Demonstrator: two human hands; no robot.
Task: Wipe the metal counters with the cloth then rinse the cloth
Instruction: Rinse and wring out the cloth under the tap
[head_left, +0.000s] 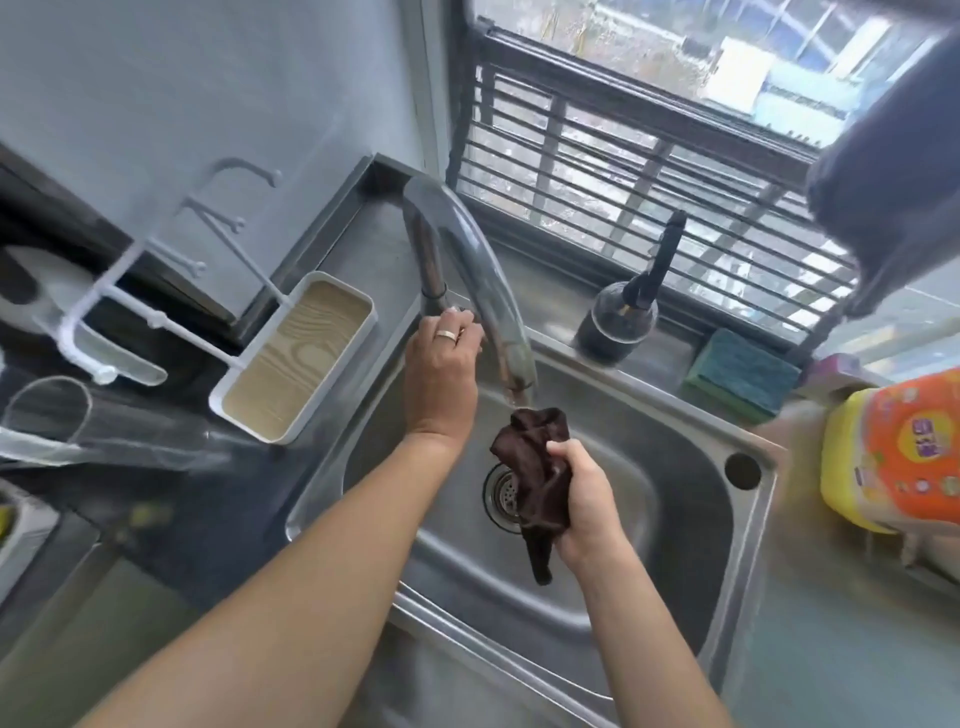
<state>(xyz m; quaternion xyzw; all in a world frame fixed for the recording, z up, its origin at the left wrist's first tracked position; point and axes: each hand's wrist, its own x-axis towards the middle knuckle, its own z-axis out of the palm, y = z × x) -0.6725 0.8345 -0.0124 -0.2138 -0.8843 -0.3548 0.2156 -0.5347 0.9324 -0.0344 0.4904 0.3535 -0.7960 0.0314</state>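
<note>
Gripping the bunched brown cloth (535, 467), the right hand (582, 499) is closed around it over the sink (675, 467), directly under the tap (467, 270) spout and above the drain (498, 488). Left hand (441, 374) is curled at the tap's base; whether it grips is unclear. Sponge (743, 369) and bottle (618, 322) sit on the desk (561, 291) by the window.

Our left hand (441, 364) reaches forward, fingers curled; our right hand (582, 493), nearer us, is fisted, thumb up.
</note>
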